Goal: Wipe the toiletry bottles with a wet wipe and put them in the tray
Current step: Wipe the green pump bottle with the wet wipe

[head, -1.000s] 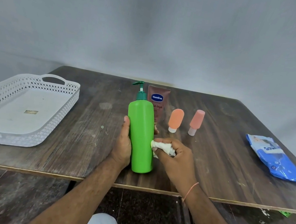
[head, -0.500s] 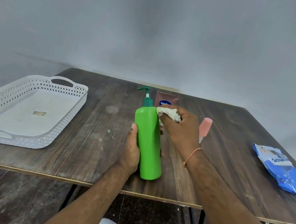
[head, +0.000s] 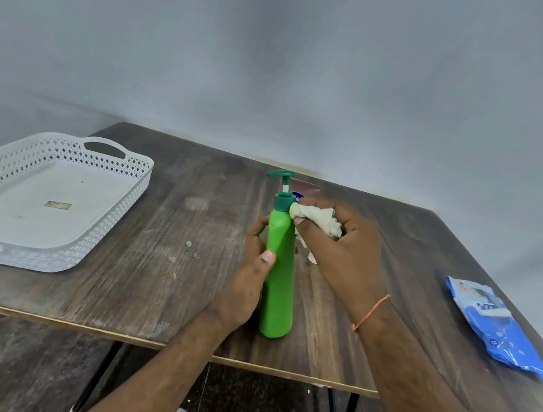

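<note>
Item 1: one table (head: 156, 280), dark wood grain, near edge running across the lower frame.

Item 2: one green pump bottle (head: 279, 276), upright at lower centre, standing on the table near its front edge.

Item 3: two hands. Left hand (head: 246, 285) wraps the bottle's left side, thumb lying on the front (grip closed round the body). Right hand (head: 343, 250) reaches in from the lower right, its grip pinching one bunched white wet wipe (head: 317, 217) and pressing it to the dark green collar under the pump; one orange thread circles the wrist.

Item 4: one blue wipes pack (head: 496, 325), flat at right of the frame.

Item 5: one white lattice tray (head: 113, 219), left of the frame, nothing in it but a small label.

Item 6: one brown tube (head: 303, 187), centre, mostly hidden behind bottle and hand.
</note>
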